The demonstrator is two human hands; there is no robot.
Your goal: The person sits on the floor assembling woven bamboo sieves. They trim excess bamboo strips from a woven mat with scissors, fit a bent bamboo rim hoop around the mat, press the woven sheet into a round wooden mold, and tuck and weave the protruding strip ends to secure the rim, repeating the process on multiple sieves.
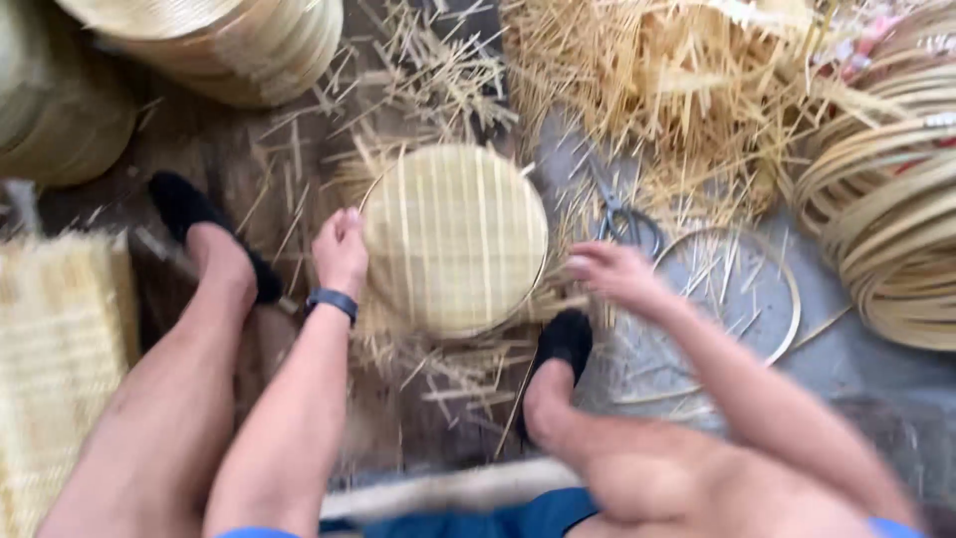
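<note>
Round pale woven bamboo tray (455, 237) lies flat on the floor between both feet. Left hand (341, 251) grips its left rim, fingers curled. Right hand (615, 274) open, blurred, just right of rim, near grey scissors (625, 221).

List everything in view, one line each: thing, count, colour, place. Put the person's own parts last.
Woven disc: one, pale yellow, centre, on the floor.
Scissors: one pair, grey metal, right of the disc.
Hoop: one, tan, lying flat at right centre.
Coiled hoops: one stack, tan, right edge.
Strip pile: one heap, straw yellow, top centre right.
Stacked discs: one stack, pale yellow, top left.
Woven mat: one, pale yellow, left edge.
Shoes: two, black, one on each foot.
Wristband: one, dark, on the left wrist.
Left hand: touching the disc's left rim.
Right hand: blurred, open, just right of the disc.
</note>
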